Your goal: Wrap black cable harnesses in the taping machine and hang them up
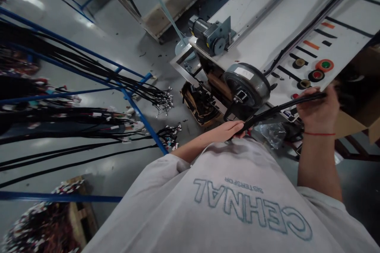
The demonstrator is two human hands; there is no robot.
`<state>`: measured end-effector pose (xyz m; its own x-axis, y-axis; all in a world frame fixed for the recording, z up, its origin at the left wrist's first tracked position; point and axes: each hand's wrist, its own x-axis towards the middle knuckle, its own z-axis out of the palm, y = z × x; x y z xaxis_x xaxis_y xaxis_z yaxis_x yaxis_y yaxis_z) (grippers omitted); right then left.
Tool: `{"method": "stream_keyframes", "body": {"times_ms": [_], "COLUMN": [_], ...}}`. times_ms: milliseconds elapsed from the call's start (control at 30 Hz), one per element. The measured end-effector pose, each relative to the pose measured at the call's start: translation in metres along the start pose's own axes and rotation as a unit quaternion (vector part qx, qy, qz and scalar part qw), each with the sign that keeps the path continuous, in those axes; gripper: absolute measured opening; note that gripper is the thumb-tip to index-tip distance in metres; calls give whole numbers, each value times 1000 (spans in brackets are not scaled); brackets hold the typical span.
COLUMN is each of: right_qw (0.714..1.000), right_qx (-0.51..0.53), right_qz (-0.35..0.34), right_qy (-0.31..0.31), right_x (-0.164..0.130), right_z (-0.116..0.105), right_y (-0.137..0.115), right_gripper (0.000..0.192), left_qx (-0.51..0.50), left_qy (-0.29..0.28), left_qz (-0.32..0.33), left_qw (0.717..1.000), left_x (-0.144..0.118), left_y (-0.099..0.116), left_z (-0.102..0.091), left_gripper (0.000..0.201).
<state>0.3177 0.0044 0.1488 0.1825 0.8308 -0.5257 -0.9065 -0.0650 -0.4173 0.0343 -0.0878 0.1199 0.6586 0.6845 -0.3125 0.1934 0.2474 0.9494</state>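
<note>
A black cable bundle (279, 108) stretches between my two hands in front of my chest. My left hand (228, 130) pinches its lower end just above my white shirt. My right hand (319, 108), with a red thread on the wrist, is closed round the upper end near the white control panel (341, 43). A round grey drum (246, 85) of the machine sits just behind the cable.
The panel carries a red button (317, 74) and a green button (325, 64). A cardboard box (360, 106) stands at the right. Blue racks (139, 112) hung with black wire harnesses fill the left. A box of scraps (202, 104) lies on the floor.
</note>
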Motion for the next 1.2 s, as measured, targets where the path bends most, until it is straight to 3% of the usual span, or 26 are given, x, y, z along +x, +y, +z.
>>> {"method": "stream_keyframes", "body": {"times_ms": [100,233,400,567,700,900,1100,1200], "right_qw": [997,996,998,997,999,995,999,1000], "right_qx": [-64,-77,-1,20,-5,-48,-31,11], "right_qz": [-11,-8,7,-65,-23,20,3,-20], "right_qy": [29,45,-67,-33,-22,-82,-36,-5], "right_x": [-4,-10,-19,-24,-31,-32,-12,-1], "right_z": [-6,-7,-6,-3,-5,-25,-33,-27], "right_y": [8,16,14,17,40,50,34,20], "right_gripper": [20,21,30,36,37,40,40,34], "left_qx": [50,37,-61,-84,-75,-28,178,210], "left_qy": [1,-89,-28,-21,-34,-40,44,77], "left_qz": [-3,-39,15,-7,-6,-4,0,-16], "left_qw": [999,995,998,996,997,999,983,974], "left_x": [-7,2,48,72,77,83,69,62], "left_y": [-3,-2,-2,-1,8,16,13,14], "left_z": [-7,-12,15,35,42,46,52,52], "left_gripper": [53,49,47,48,46,36,27,26]}}
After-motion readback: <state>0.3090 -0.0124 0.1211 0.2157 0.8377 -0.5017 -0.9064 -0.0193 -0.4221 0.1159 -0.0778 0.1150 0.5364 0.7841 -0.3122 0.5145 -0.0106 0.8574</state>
